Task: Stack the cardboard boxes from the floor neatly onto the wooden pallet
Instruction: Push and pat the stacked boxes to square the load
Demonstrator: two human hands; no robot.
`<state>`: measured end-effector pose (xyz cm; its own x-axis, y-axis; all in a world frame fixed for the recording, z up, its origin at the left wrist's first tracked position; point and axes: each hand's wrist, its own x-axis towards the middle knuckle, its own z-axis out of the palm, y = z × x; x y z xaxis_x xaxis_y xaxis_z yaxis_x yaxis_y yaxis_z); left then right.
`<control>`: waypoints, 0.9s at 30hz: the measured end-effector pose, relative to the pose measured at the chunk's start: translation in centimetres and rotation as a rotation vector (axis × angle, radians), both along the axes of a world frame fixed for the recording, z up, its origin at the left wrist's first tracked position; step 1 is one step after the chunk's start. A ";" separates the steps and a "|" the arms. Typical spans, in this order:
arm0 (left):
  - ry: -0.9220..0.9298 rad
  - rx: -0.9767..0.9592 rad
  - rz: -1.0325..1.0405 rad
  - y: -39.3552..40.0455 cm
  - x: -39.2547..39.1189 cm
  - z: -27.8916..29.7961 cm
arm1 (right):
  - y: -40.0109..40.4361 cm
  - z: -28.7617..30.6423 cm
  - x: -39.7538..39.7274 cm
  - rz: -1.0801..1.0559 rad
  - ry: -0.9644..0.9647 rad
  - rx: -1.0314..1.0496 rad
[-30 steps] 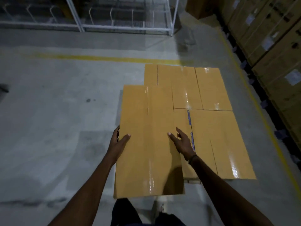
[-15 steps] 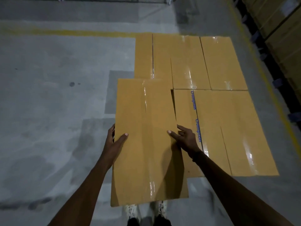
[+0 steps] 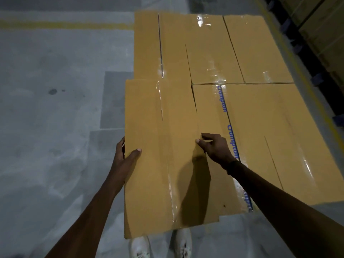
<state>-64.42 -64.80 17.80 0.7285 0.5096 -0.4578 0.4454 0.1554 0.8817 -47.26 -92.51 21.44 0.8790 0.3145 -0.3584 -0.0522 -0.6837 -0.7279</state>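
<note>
I see my left hand [image 3: 124, 159] gripping the left edge of a long cardboard box [image 3: 163, 157]: the thumb lies flat across the top face and the other fingers curl down round the side, out of sight. My right hand [image 3: 214, 148] grips the same box on its right edge, thumb and forefinger stretched along the top, the remaining fingers tucked down between this box and the one beside it; how far those curl I cannot tell.

The box I hold is smooth tan cardboard, rectangular, with a strip of glossy clear tape running along its centre seam. Its near end overhangs my white shoes [image 3: 160, 245], and its far end meets the stacked boxes [image 3: 232, 58] at their near-left corner. Its right side presses against a neighbouring box bearing a strip of tape with blue printed lettering [image 3: 232, 140].

The stacked boxes form a flat layer of the same tan cardboard, with tape glinting at several seams. I cannot see the pallet beneath them. The floor [image 3: 55, 127] is grey concrete, mottled, with a yellow painted line [image 3: 65, 25] at the far left. More cartons [image 3: 325, 30] stand along the right edge.
</note>
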 end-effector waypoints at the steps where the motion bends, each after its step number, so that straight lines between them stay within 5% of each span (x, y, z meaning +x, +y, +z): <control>1: 0.007 0.000 -0.005 0.0 0.2 -0.5 | -0.1 -0.5 0.1 -0.003 -0.006 -0.010; 27: 0.121 0.060 -0.067 -0.2 2.6 -5.5 | -1.3 -8.3 1.3 -0.097 -0.208 0.151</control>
<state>-61.84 -65.03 12.34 0.7030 0.4909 -0.5146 0.5564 0.0709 0.8279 -45.91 -93.77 13.19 0.9574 0.2618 -0.1222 0.0495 -0.5654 -0.8233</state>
